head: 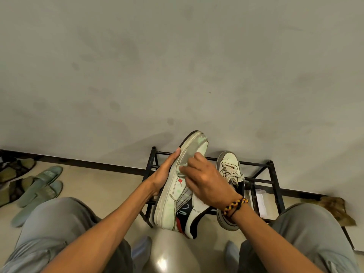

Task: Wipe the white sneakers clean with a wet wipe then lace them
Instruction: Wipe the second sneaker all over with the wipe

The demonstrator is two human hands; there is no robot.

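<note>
Two hands (204, 184), two sneakers (177, 196), one wipe (180, 172)

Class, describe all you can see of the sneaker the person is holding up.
The held sneaker is white, leather-like, with dark stitching, a small red mark, and black and red panels near the heel. It is tilted on its side, toe up toward the wall, above a black metal rack. No laces show. The sole edge is grimy. The left hand supports its sole side with straight fingers; the right hand presses a crumpled wet wipe against its toe area.
</note>
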